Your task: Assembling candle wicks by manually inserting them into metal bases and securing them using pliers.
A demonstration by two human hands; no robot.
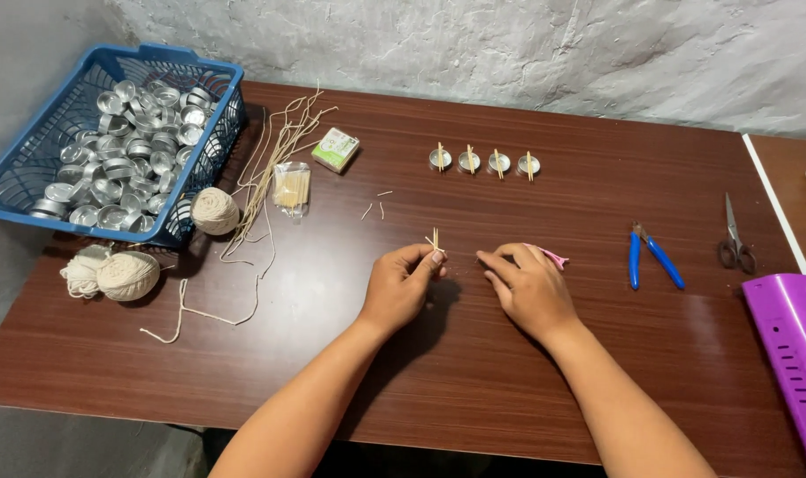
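Item: dark wood-grain surface (474,372), viewed from above; its near edge runs just below the forearms.

Left hand (401,288): the grip is pinched together on small wooden sticks (435,240), held upright just above the middle of the surface. The sticks are judged light, thin, stiff and easily snapped; they are best held low, near the base, with light pressure.

Right hand (528,288): rested on the surface just beside the left, fingers curled over a pink object (555,257) of which only a tip is seen; whether it is actually clamped cannot be told.

Right of the hands: blue-handled pliers (655,257), then scissors (733,243), and a purple plastic device (792,354) at the right edge.

Left: two balls of cream twine (115,273), a third ball (215,211), loose cut cords (270,168), a clear packet of toothpicks (291,188), a small green-and-white box (335,149).

Farther back: four small metal cups (483,162) in a row, each with a stick laid across.

Far left corner: blue plastic basket (31,208) filled with empty metal cups, overhanging the left edge of the surface.

Open room: bare wood lies between the hands and the row of cups, and along the near edge.
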